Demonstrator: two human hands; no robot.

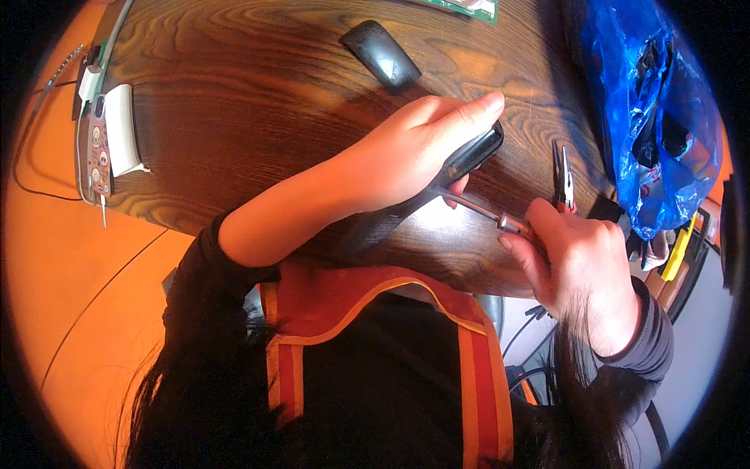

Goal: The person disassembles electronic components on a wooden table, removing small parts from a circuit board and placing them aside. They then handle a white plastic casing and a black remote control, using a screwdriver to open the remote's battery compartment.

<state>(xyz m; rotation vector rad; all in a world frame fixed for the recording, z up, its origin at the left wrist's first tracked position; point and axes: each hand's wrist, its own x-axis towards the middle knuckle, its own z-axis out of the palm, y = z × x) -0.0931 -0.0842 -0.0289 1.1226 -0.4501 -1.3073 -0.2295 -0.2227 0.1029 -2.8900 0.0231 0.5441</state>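
My left hand (414, 152) is closed around a black plastic device (473, 155), thumb along its upper edge. Much of the device is covered by that hand, so its kind is unclear. From the right, my right hand (582, 262) grips a screwdriver (512, 225) by its handle. The metal shaft points left, its tip meeting or close to the device's underside; the exact contact is hidden. Beyond my left hand, a glossy, curved black cover (383, 55) lies on the wooden table (234, 102).
Pliers (566, 180) lie just beyond my right hand. A blue plastic bag (641, 102) fills the far right. On the left edge are a white curved piece (121, 129) and a patterned power strip (100, 148) with cables. A green board (476, 8) shows at the top edge.
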